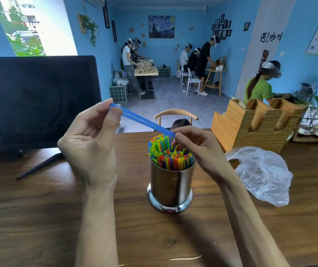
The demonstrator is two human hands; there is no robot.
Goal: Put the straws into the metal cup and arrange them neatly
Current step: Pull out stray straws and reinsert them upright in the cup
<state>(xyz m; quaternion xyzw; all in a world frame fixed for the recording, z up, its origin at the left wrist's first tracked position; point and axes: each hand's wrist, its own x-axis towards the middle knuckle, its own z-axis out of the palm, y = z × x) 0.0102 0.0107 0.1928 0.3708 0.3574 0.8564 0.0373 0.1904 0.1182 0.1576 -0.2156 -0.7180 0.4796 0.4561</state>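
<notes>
I see left hand point(90, 139) and right hand point(194, 143) each pinching an end of thin blue straws point(142, 120), held slanted above shiny steel metal cup point(170, 186), packed with multicolour straws point(170, 156), on wood-grain table point(38, 209); crinkled clear plastic bag point(264, 174) right

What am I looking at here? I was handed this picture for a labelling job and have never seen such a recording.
There is no machine: a person wears a camera on the head, looking down at their own two bare hands. The left hand and right hand each pinch one end of blue straws, held above a metal cup already packed with coloured straws. The cup stands on a wooden table. Also there: a dark monitor, a crumpled plastic bag and a wooden holder.
</notes>
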